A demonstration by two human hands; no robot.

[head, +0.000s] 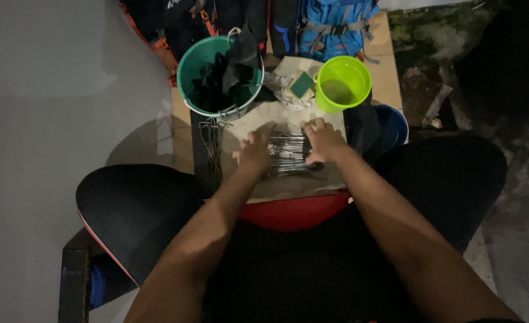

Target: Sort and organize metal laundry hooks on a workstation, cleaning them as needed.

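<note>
Both hands rest on a bundle of thin metal rods [287, 152] that lies across a sheet of brown paper [294, 182], and everything else is placed here by that bundle. The left hand [254, 149] lies palm down on the bundle's left end, fingers spread and only slightly curled, pressing on the rods rather than closed around them. The right hand [323, 142] covers the bundle's right end, fingers bent over the rods in a loose hold; whether it actually grips any rod cannot be told in the dim light. To the left of the bundle a few more metal rods [212, 146] lie apart on the dark surface. Beyond the bundle and to its left stands a teal bucket [188, 75] with dark cloth inside. Beyond the bundle and to its right stands a lime green bucket [360, 81], and between the two buckets a green sponge [301, 84] sits on a pale rag. Just right of the bundle, a blue bucket [398, 124] shows partly. Nearer the person than the bundle, a red rim [294, 214] curves under the paper's edge.
</note>
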